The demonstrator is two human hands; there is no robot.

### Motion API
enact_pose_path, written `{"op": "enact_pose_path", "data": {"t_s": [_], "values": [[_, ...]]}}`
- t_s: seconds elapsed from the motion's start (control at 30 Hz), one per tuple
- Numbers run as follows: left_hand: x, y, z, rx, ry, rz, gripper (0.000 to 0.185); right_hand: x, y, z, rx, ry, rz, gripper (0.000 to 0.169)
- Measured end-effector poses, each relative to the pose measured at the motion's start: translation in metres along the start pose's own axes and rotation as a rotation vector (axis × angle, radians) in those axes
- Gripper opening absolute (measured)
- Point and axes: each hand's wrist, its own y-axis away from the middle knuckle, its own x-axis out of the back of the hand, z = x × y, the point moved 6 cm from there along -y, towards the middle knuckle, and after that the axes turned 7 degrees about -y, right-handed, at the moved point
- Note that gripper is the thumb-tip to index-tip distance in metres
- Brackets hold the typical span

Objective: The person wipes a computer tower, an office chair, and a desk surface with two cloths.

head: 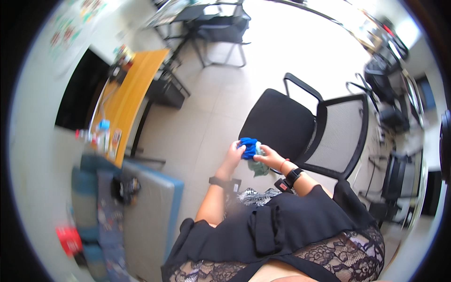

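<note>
Between my two hands is a bunched blue cloth [248,148], held in front of my body. My left hand [234,153] grips its left side, with the thumb on top. A pale green cloth [260,168] hangs below and beside the blue one. My right hand [270,157] pinches the right side, where the blue and green fabrics meet. Whether the two cloths are joined I cannot tell. Just beyond my hands stands a black office chair, its seat [278,120] near the cloths.
A wooden desk [141,77] with bottles [103,135] on it runs along the left. Below it is a grey and blue sofa [151,211]. The chair's mesh backrest [341,130] rises at right. A folding chair [225,31] stands farther off on the tiled floor [201,116].
</note>
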Motion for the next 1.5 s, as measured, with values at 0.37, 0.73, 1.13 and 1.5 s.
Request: {"op": "enact_pose_path", "data": {"t_s": [0.37,0.73,1.13,1.5], "values": [[-0.029,-0.049,0.073,0.104,0.149,-0.457,0.039,0.012,0.005,-0.071,0.043,-0.235,0.292,0.039],[-0.070,-0.161,0.119,0.209,-0.011,-0.536,0.022,0.080,0.011,0.113,-0.342,-0.507,0.930,0.021],[-0.152,-0.321,0.081,0.501,-0.208,-0.547,0.039,0.094,0.013,0.101,-0.256,-0.945,1.098,0.028],[-0.382,-0.502,0.066,-0.616,-0.781,-0.760,0.044,0.044,-0.060,0.093,-0.247,-1.214,1.455,0.030]]}}
